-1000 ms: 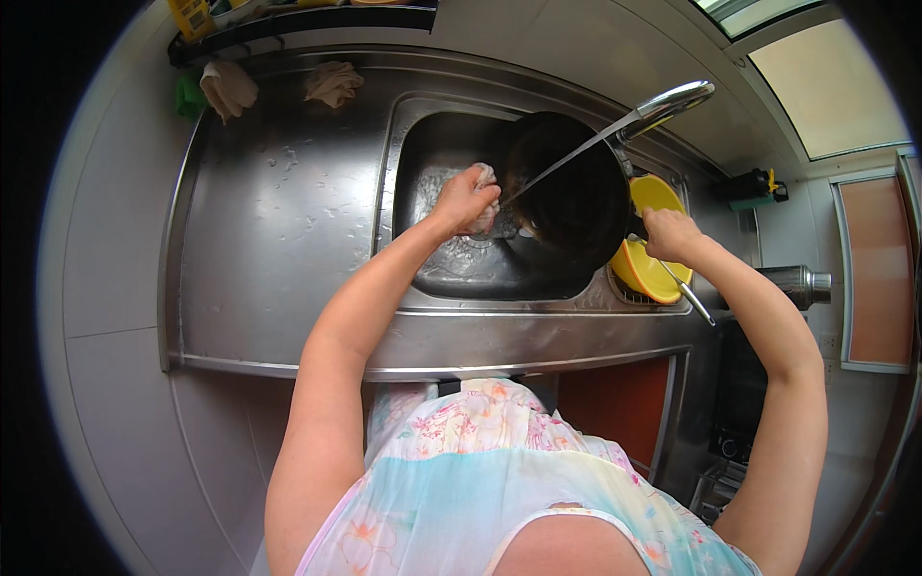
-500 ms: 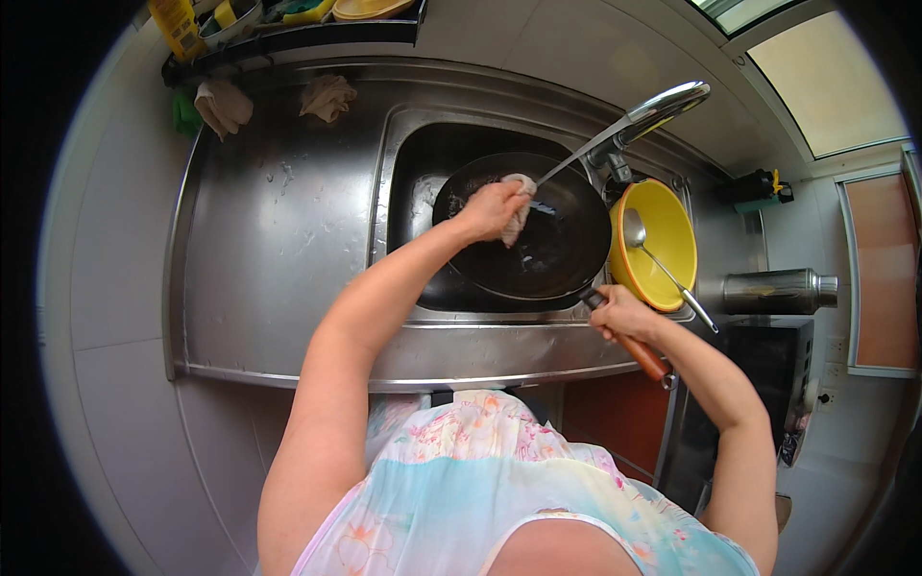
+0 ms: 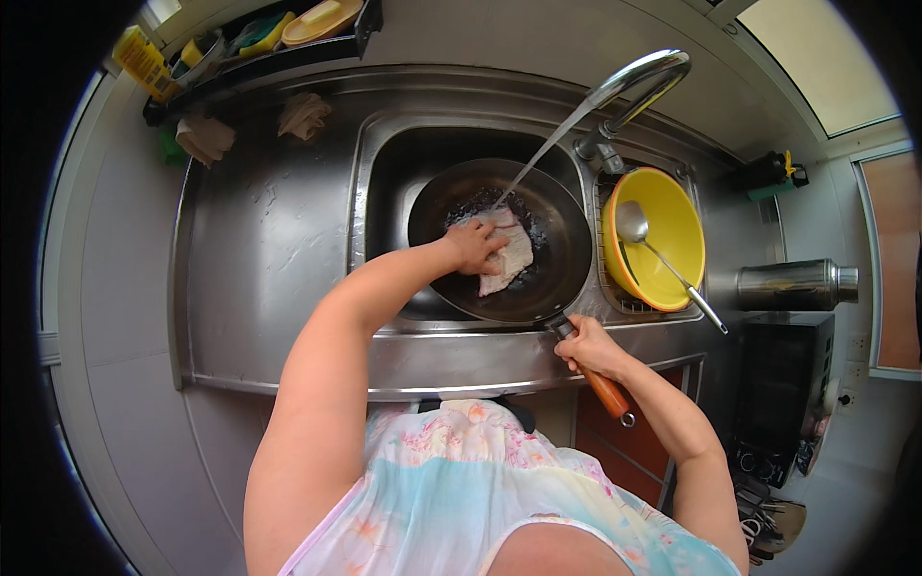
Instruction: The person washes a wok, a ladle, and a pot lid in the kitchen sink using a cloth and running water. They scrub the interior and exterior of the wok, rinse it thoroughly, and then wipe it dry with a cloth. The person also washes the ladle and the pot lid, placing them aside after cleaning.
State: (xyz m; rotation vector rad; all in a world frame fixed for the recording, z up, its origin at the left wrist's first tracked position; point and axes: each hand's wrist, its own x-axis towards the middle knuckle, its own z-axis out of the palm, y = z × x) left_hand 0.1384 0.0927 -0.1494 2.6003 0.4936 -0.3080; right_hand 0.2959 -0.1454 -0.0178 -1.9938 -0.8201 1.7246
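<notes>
Spread out from the bunched wad it made in the left hand (image 3: 475, 248) half a second ago, the cloth (image 3: 513, 261) now lies on the inside bottom of the pan (image 3: 569, 235). It sits directly under that hand's fingers and reaches out past them to the right and toward the person; the fingers are loosely spread and press down on it. At the pan's near right edge, the right hand (image 3: 589, 348) is closed around the handle (image 3: 604, 391).

Off-white and roughly four-sided, the cloth looks wet, with a pinkish tint along parts of its edge. The pan is dark and round, wet around the cloth, and its handle is reddish brown with a metal ring at the end. It rests in the sink (image 3: 382, 192), while water (image 3: 544, 154) from the faucet (image 3: 642, 72) falls into it beside the cloth's far edge.
</notes>
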